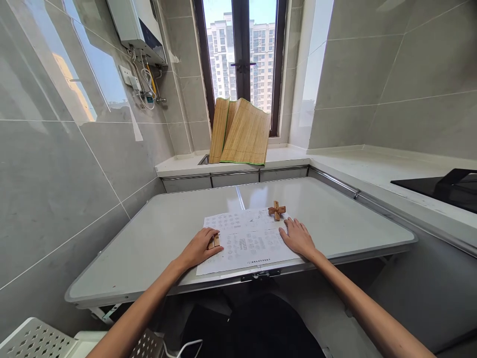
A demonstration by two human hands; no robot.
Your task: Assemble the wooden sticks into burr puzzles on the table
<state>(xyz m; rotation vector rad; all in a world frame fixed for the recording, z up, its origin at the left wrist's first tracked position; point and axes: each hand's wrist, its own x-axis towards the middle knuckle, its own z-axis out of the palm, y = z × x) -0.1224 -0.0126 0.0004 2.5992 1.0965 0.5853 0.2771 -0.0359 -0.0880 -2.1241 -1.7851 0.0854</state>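
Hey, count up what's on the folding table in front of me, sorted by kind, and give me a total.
Wooden puzzle items: 2, the assembled wooden cross puzzle beyond the right hand, and the loose wooden pieces under the left hand; how many pieces there are is hidden.
Printed paper sheets: 1
Total on the folding table: 3

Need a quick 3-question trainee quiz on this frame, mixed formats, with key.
1. True or false: the left hand holds small wooden pieces.
2. Where does the cross-shaped wooden puzzle sit? A) on the black cooktop B) at the far edge of the white printed instruction sheet C) in the right hand
3. How does the right hand rest?

Key: 1 true. 2 B. 3 flat on the sheet, palm down, short of the puzzle, holding nothing.
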